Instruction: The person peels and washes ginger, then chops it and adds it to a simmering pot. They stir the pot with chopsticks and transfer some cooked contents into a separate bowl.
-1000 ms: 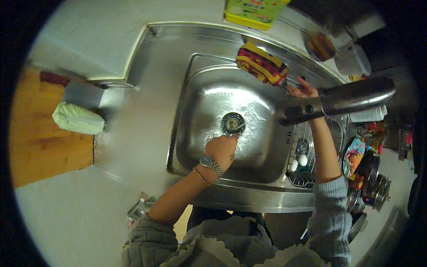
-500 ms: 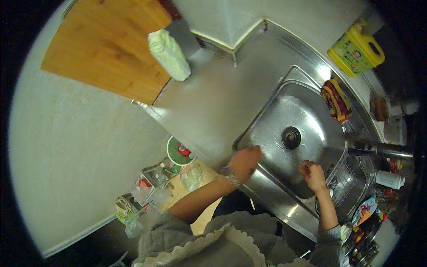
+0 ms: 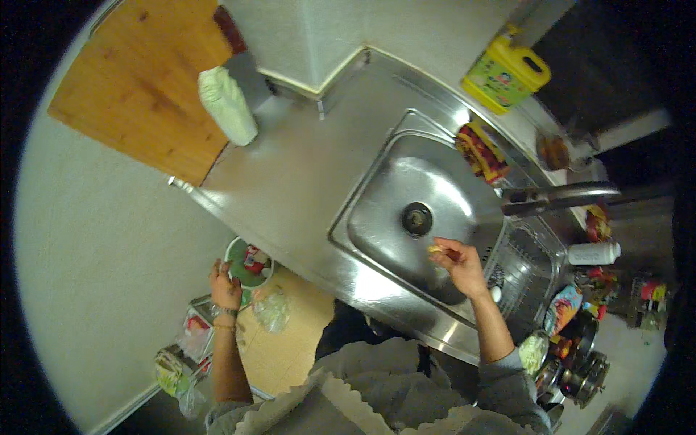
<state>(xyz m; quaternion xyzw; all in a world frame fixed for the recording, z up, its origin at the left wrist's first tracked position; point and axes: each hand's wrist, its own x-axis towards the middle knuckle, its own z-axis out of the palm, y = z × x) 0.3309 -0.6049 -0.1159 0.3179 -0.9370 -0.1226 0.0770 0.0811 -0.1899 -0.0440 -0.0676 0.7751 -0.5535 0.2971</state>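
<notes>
My left hand reaches down past the counter's edge, its fingers apart at the rim of a round bin. A red package lies inside that bin. Over the near right part of the steel sink, my right hand pinches a small yellowish piece between thumb and fingers. What the piece is, I cannot make out. The drain lies just beyond this hand.
A wooden board and a pale green, oblong napa cabbage occupy the far left. The faucet juts in from the right above a wire basket. Behind the sink are a yellow jug and a red-yellow packet.
My left hand has swung left from the sink's near edge to the bin. My right hand stays over the sink, and the yellowish piece now shows in it. The view has shifted.
</notes>
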